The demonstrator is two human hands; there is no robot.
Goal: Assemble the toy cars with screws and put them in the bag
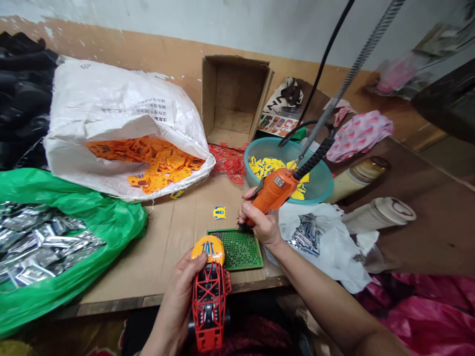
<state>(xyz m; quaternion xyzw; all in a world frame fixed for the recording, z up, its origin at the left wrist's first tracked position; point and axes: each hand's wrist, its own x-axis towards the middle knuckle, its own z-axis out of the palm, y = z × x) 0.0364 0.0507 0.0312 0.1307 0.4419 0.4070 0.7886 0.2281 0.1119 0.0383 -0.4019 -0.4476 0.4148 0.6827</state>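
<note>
Left hand point(178, 296) grips a red toy car frame point(210, 309), fingers point(196, 262) curled around it and pressed on its orange dome point(208, 248). Frame sits just beside a green perforated tray point(237, 249) on the cardboard-covered table point(174, 247). Right hand point(261, 225), fingers pinched together, holds an orange corded power tool point(272, 193) above the tray, near a teal bowl point(260, 148) of yellow pieces point(265, 165).

L hand point(181, 301): bare, no glove
R hand point(261, 222): bare, no glove, short nails
R forearm point(326, 301): bare to frame edge
Lap cloth point(256, 338): dark maroon, prob. clothing, unclear
</note>
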